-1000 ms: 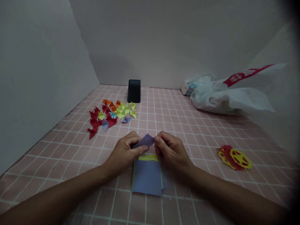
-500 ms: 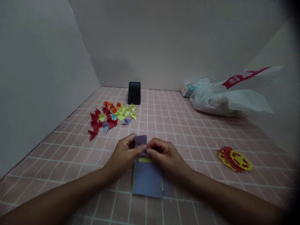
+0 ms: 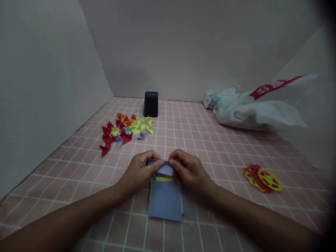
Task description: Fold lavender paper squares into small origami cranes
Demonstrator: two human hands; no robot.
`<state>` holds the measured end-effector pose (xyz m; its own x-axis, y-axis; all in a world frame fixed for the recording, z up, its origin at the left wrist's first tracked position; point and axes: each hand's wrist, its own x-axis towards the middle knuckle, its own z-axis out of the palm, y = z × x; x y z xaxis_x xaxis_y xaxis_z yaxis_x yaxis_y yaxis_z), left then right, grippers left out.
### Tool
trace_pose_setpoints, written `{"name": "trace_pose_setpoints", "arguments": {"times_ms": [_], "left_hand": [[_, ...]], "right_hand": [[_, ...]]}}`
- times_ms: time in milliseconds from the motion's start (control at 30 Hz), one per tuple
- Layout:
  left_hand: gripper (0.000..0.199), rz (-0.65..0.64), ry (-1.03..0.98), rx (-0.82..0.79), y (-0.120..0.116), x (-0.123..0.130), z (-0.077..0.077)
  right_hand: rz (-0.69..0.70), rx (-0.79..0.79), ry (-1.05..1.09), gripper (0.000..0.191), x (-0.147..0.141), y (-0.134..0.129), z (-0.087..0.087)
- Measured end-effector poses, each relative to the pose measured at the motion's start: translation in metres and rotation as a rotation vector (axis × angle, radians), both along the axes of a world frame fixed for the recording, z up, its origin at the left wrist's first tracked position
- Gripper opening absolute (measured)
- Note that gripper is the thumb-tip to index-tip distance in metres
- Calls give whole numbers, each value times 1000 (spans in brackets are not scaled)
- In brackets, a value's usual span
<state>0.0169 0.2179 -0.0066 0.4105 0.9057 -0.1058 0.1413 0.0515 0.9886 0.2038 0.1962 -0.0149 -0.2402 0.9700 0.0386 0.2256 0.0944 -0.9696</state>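
Between my two hands is a folded piece of purple origami paper [image 3: 165,169], held a little above the table. My left hand [image 3: 141,168] pinches its left side, thumb in front and fingers behind. At its upper right corner, my right hand [image 3: 187,169] closes thumb and forefinger on the edge. Just below and nearer to me lies a stack of square paper sheets [image 3: 165,201], purple on top, with yellow and a trace of orange showing at the edges. The paper's back and some of my fingertips are hidden.
Several folded paper cranes [image 3: 126,131] in red, orange, yellow, blue and purple lie at the back left. Behind them a black phone [image 3: 151,104] leans upright. A white plastic bag [image 3: 244,112] and small box [image 3: 208,100] sit back right; red and yellow cut-out shapes [image 3: 264,178] lie right.
The purple paper has turned from an upright narrow strip to a wider, sideways piece. My right hand has shifted slightly right and now grips its right corner.
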Motion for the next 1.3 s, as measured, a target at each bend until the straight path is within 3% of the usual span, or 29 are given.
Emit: {"name": "trace_pose_setpoints", "arguments": {"times_ms": [200,400,567,767,967,1167,1300], "left_hand": [[30,41,-74,4,-1,-1,-3],[28,-66,-63,13,1,-2,-5],[32,-31,-56,46,-2,-2,0],[28,-54,-57,51,-10,-2,14],[24,-65,-100,-2,-38,-3,32],[22,-51,-212,-26,-84,-12,40],[20,-13,-241,38,-117,-17,47]], "right_hand": [[16,-202,191,24,-3,0,-2],[-89,-92,108,27,-1,-2,-5],[-33,-183,276,21,-2,0,1],[43,-145,246,20,-1,-9,22],[17,-88,330,17,-5,-39,35],[-2,-30,401,9,-17,-80,40],[-18,-23,490,10,-26,-107,40]]}}
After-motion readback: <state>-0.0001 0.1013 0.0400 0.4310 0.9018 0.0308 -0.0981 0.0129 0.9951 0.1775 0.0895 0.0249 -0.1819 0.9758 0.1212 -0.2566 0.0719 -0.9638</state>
